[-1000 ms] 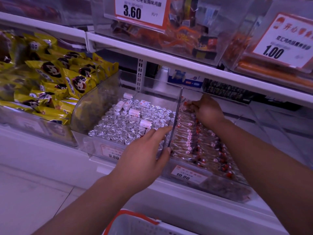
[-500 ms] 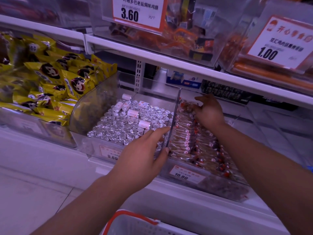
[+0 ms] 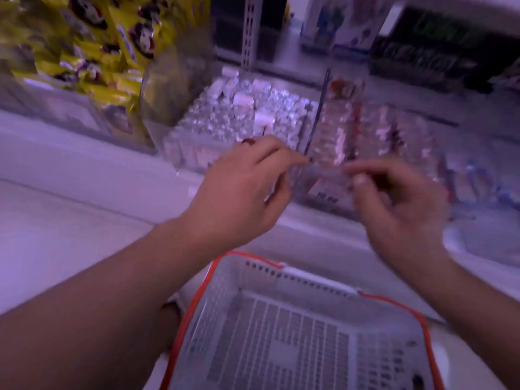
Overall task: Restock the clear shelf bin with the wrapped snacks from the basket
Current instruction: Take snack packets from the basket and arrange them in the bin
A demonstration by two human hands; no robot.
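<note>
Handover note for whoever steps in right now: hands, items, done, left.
Left hand: in front of the shelf edge, fingers loosely curled, holding nothing that shows.
Right hand: same height, loosely curled, looks empty; the frame is blurred.
Clear bin: on the shelf, holds rows of wrapped snacks.
Basket: below the hands, its visible floor bare; no snacks seen in it.
Done: the bin looks stocked.
Left: check the basket's hidden near corner, then probably finish.
</note>
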